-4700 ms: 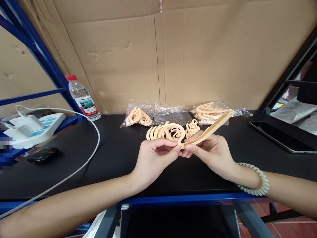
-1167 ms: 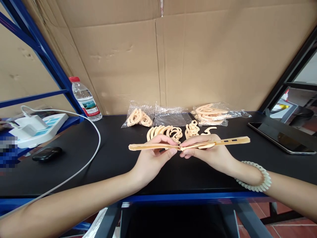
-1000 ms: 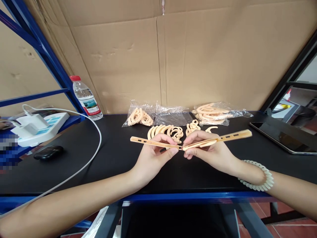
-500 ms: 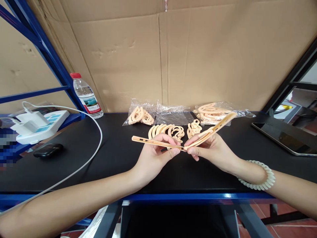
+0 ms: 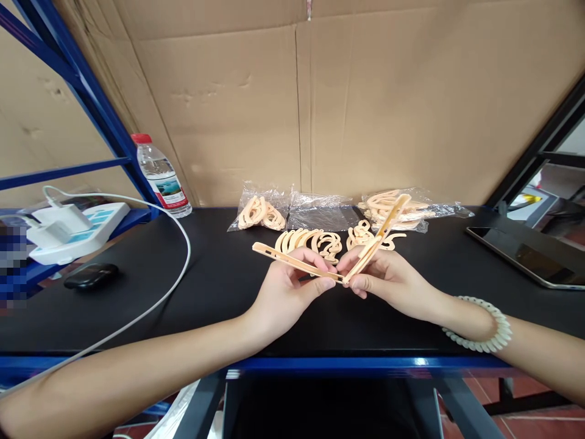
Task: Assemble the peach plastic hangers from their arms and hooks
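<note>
My left hand (image 5: 292, 286) pinches a slotted wooden strip (image 5: 286, 259) that points out to the left. Between the thumb and fingers of my right hand (image 5: 379, 274) is a second slotted wooden piece (image 5: 388, 222), tilted up and to the right. The two pieces meet at their near ends in front of my fingertips; whether they are joined I cannot tell. Behind my hands lie curved, rib-like wooden pieces (image 5: 292, 239) in a row. Further small curved wooden pieces (image 5: 361, 231) sit just right of them.
Clear plastic bags (image 5: 320, 213) holding wooden parts lie along the cardboard wall (image 5: 219, 110). On the left are a water bottle (image 5: 167, 183), a power strip (image 5: 98, 235), a black mouse (image 5: 91, 276) and a white cable (image 5: 188, 244). A tablet (image 5: 525, 253) rests at right.
The piece in my right hand has swung more upright, and its far end has moved left. The left strip now slopes more steeply, its near end slightly lower.
</note>
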Action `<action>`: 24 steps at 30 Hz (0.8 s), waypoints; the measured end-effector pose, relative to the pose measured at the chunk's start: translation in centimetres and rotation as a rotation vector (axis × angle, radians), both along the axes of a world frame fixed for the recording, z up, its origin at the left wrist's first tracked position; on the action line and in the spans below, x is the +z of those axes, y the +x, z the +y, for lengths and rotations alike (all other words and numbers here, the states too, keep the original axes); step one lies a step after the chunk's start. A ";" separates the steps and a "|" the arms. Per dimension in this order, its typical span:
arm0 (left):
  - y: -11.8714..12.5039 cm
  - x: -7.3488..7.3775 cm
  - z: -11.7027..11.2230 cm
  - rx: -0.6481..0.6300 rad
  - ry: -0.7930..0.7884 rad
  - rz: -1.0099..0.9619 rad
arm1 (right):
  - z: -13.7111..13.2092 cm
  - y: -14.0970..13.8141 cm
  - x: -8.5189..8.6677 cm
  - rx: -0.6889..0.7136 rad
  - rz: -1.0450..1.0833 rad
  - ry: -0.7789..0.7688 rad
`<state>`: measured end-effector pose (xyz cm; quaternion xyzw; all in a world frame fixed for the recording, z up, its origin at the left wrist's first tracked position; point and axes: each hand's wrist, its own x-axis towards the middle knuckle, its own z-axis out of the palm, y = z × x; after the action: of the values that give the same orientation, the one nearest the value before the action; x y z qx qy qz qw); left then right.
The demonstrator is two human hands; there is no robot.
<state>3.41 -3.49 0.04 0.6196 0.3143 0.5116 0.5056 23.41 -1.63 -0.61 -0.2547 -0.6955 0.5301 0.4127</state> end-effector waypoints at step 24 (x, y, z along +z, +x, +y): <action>0.4 0.0 -0.7 0.082 -0.052 0.000 | -0.4 -0.9 0.5 -0.170 0.008 -0.110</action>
<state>3.84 -4.16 0.08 0.5926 0.3529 0.5235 0.5002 22.55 -2.05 -0.12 -0.3329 -0.6397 0.5317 0.4443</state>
